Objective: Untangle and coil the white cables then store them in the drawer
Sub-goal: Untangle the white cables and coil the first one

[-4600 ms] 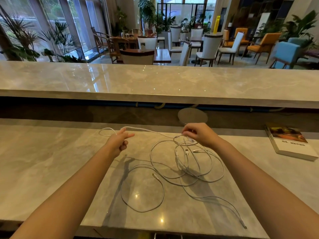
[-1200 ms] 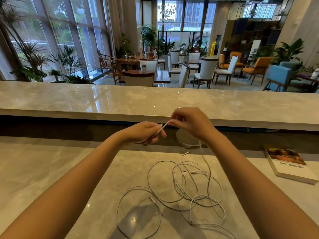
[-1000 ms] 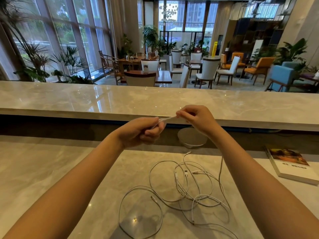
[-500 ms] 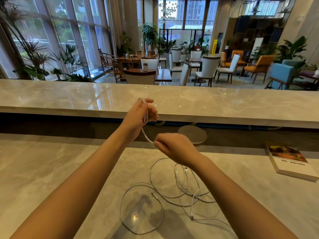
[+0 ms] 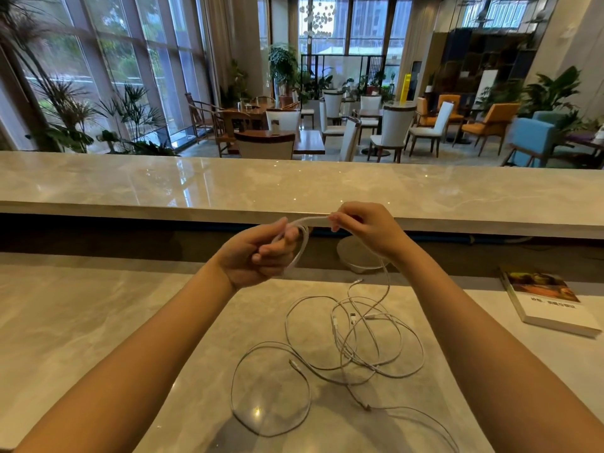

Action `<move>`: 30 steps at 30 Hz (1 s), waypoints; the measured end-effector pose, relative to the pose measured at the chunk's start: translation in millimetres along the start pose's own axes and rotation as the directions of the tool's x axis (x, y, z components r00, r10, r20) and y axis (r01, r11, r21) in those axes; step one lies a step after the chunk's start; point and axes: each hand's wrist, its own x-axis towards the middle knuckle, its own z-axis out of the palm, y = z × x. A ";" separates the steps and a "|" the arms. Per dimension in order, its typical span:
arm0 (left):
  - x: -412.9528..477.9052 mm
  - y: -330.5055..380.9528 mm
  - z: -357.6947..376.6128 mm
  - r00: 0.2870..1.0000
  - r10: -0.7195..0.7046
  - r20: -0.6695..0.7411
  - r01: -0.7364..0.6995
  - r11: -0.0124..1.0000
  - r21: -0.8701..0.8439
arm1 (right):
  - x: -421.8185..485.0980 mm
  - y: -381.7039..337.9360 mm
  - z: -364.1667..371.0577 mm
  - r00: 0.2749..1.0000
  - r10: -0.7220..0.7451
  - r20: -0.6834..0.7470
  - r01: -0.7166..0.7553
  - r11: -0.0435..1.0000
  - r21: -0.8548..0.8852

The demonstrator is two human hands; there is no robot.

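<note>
Several thin white cables (image 5: 354, 341) lie tangled in loose loops on the marble counter (image 5: 98, 322) in front of me. One white cable (image 5: 302, 243) is lifted above the counter. My left hand (image 5: 258, 256) is closed around small loops of it. My right hand (image 5: 362, 228) pinches the same cable just to the right and a little higher. From my right hand the cable hangs down into the tangle. No drawer shows in the head view.
A book (image 5: 549, 300) lies on the counter at the right. A round grey disc (image 5: 358, 255) sits in the dark gap behind the counter. A raised marble ledge (image 5: 163, 188) runs across behind it, with chairs and tables beyond.
My right hand has risen from below my left hand to a spot right of it, laying another turn of cable over my left hand. The tangle on the counter has shifted slightly.
</note>
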 end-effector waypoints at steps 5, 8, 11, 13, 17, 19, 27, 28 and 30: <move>4.9 7.3 10.2 0.979 0.197 0.043 -0.180 0.952 -0.248 | -32.5 32.2 29.6 0.968 0.252 -0.006 -0.249 0.957 0.151; 4.9 7.3 13.2 0.973 0.223 -0.063 -0.232 0.940 -0.250 | -48.3 35.7 51.1 0.941 0.332 0.063 -0.338 0.923 0.185; 5.3 3.7 13.1 0.961 0.225 -0.162 -0.260 0.934 -0.246 | -47.3 15.3 61.1 0.939 0.318 0.133 -0.344 0.888 0.306; 7.1 -0.1 10.9 0.955 0.217 -0.202 -0.265 0.931 -0.251 | -38.6 -3.1 60.1 0.955 0.269 0.127 -0.298 0.856 0.422; 12.5 -12.2 2.4 0.968 0.194 -0.160 -0.235 0.924 -0.302 | -24.1 -25.6 47.7 0.971 0.225 0.081 -0.233 0.806 0.544; 14.9 -17.4 -0.9 0.970 0.205 -0.134 -0.238 0.915 -0.325 | -21.9 -27.1 43.2 0.964 0.236 0.119 -0.262 0.797 0.544; 11.5 -21.5 1.0 0.821 0.195 -0.537 -0.240 0.971 -0.015 | -22.5 -16.6 40.7 0.956 0.258 0.142 -0.292 0.771 0.566; 11.1 -21.0 1.1 0.815 0.189 -0.548 -0.228 0.974 -0.002 | -22.5 -15.5 41.4 0.957 0.254 0.139 -0.287 0.771 0.569; 11.1 -19.9 0.7 0.787 0.201 -0.584 -0.203 0.977 0.063 | -22.1 -14.5 42.3 0.961 0.230 0.156 -0.277 0.753 0.597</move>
